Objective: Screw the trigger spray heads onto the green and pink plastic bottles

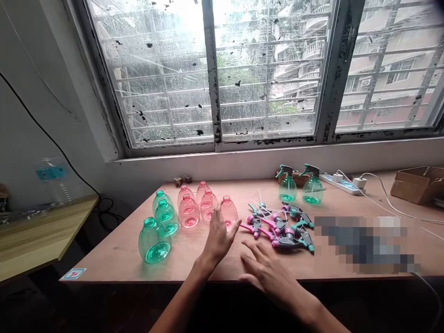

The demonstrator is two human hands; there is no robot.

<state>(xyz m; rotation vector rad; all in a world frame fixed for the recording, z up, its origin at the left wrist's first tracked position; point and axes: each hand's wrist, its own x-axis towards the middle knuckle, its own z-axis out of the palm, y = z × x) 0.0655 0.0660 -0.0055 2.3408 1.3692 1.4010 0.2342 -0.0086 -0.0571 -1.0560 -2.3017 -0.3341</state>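
Both of my hands hover over the front of a wooden table (114, 256). My left hand (219, 233) is open with fingers stretched up, right beside a pink capless bottle (229, 211). My right hand (265, 268) is open, fingers spread flat, just in front of a pile of pink and teal spray trigger heads (280, 226). Several pink bottles (189, 210) and three green bottles (154, 240) stand without caps at the left. Two green bottles with trigger heads fitted (300, 187) stand at the back.
A white power strip (342, 184) with cables lies at the back right, next to a cardboard box (418, 184). A blurred-out patch covers part of the table's right side. A lower wooden table (38, 238) with a clear bottle stands at left. A window fills the back wall.
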